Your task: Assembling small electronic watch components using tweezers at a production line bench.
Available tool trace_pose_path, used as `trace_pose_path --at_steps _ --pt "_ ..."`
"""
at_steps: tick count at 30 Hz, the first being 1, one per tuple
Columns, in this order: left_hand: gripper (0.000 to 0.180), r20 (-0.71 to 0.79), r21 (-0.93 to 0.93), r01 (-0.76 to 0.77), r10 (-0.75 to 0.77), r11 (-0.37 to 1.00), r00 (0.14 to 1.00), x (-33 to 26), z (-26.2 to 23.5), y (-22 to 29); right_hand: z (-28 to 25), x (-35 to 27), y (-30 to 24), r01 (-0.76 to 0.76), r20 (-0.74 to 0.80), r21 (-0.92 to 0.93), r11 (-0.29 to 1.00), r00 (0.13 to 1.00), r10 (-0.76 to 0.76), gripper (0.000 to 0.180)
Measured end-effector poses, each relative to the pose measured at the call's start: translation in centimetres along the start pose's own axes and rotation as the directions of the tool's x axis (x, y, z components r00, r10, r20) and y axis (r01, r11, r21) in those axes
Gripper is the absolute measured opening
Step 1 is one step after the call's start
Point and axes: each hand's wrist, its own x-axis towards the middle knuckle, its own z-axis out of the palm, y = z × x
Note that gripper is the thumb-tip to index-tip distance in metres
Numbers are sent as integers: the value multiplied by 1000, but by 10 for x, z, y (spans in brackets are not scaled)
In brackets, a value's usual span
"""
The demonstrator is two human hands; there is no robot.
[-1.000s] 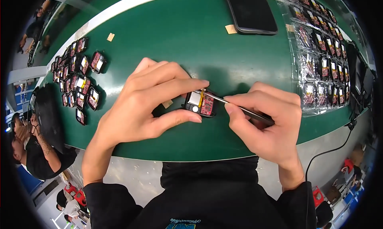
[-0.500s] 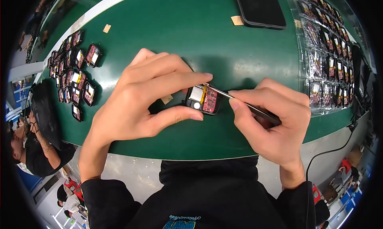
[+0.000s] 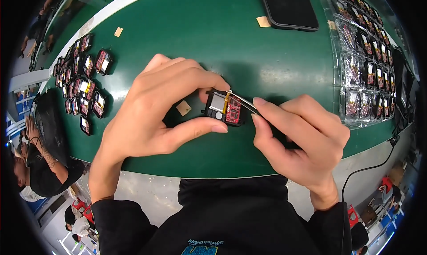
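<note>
My left hand pinches a small black electronic module between thumb and forefinger on the green table mat. The module shows a red circuit board and a silver battery inside. My right hand grips slim tweezers, whose tip rests on the module's top edge near a yellow strip. A small tan paper square lies on the mat under my left palm.
Several finished modules lie in a cluster at the left. A clear plastic tray of modules sits at the right. A black phone lies at the top, with tan tape scraps beside it. Another person sits lower left.
Both hands and the module have drifted slightly up and right in view. The tweezers stay at the module's top edge.
</note>
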Motion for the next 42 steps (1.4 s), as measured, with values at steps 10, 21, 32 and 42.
trace_pose_path --at_steps 10,21,32,42 --pt "61 74 -55 -11 15 998 997 -1 -8 -8 -11 6 -10 -155 116 75 985 983 146 23" --pt "58 113 -82 -26 35 996 993 0 -10 -10 -13 5 -8 -266 189 143 953 953 238 21" --pt "53 130 -30 -68 71 997 989 0 -10 -8 -8 4 -6 -258 180 160 953 957 228 21" --pt "52 109 -22 -86 88 996 990 0 -8 -8 -9 3 -5 -231 181 157 960 963 202 21"
